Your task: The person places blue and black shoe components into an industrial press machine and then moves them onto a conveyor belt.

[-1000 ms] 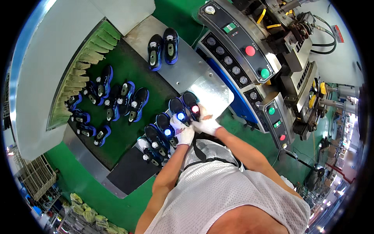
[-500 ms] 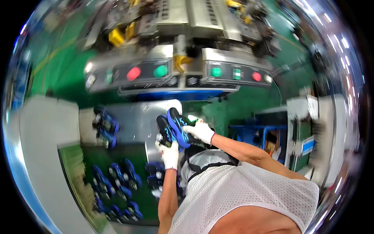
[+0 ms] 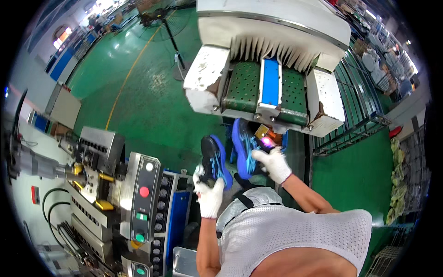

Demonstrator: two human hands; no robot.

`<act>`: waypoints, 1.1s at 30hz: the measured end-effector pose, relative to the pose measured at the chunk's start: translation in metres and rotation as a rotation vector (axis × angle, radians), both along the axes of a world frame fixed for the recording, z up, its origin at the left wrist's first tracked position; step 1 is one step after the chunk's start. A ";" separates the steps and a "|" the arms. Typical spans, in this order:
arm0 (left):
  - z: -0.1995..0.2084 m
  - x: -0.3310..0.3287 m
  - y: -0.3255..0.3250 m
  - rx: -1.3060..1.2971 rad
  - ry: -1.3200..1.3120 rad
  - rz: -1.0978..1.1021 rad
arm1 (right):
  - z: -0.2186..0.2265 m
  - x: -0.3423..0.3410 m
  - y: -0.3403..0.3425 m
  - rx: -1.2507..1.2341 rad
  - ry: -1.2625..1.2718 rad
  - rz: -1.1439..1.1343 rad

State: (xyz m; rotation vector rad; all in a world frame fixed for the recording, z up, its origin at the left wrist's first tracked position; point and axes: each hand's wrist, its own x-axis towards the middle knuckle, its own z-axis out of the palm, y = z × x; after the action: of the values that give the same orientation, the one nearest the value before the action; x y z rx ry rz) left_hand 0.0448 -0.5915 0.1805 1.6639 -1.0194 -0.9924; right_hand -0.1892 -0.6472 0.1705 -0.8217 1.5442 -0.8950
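Note:
In each gloved hand I carry one black and blue sneaker with a violet-blue sole. My left hand (image 3: 210,199) is closed round the heel end of the left sneaker (image 3: 213,159), its toe pointing away from me. The other sneaker (image 3: 241,145) is gripped in my right hand (image 3: 275,165), slightly farther forward and tilted, its sole edge facing left. A small gap separates the two shoes. Just ahead of them is the near end of a conveyor machine (image 3: 272,27), with two green perforated belts (image 3: 242,85) running under a white strip curtain (image 3: 267,48).
On the left stands a metal machine with a button panel (image 3: 144,198). Below the belts is a box of small items (image 3: 272,134). A dark metal rack (image 3: 360,101) stands right of the conveyor. A floor fan (image 3: 168,32) is farther back on the green floor (image 3: 134,106).
My view has turned right, from the button-panel machine to the conveyor. Both sneakers, held close together before, are now apart, one in each hand.

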 end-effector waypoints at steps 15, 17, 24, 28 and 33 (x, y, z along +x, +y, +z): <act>-0.048 -0.168 -0.411 -0.395 -0.450 -0.441 | -0.007 -0.192 -0.288 -0.168 1.119 -0.280; -0.049 -0.153 -0.378 -0.515 -0.328 -0.309 | 0.002 -0.169 -0.286 -0.533 1.243 -0.318; -0.145 0.021 -0.082 -0.048 -0.375 -0.079 | -0.035 0.037 -0.188 -0.599 0.046 0.275; -0.193 0.126 0.181 0.499 -0.437 0.489 | -0.136 0.149 -0.124 -0.091 -0.036 0.933; -0.177 0.115 0.525 0.871 -0.545 1.446 | -0.201 0.235 -0.049 -0.164 0.243 1.473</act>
State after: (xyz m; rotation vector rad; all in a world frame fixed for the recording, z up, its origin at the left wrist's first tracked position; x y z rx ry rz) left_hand 0.1597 -0.0666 0.0038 2.6963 0.5893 0.1079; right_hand 0.0458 -0.6962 -0.0310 -1.8261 0.6555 0.1984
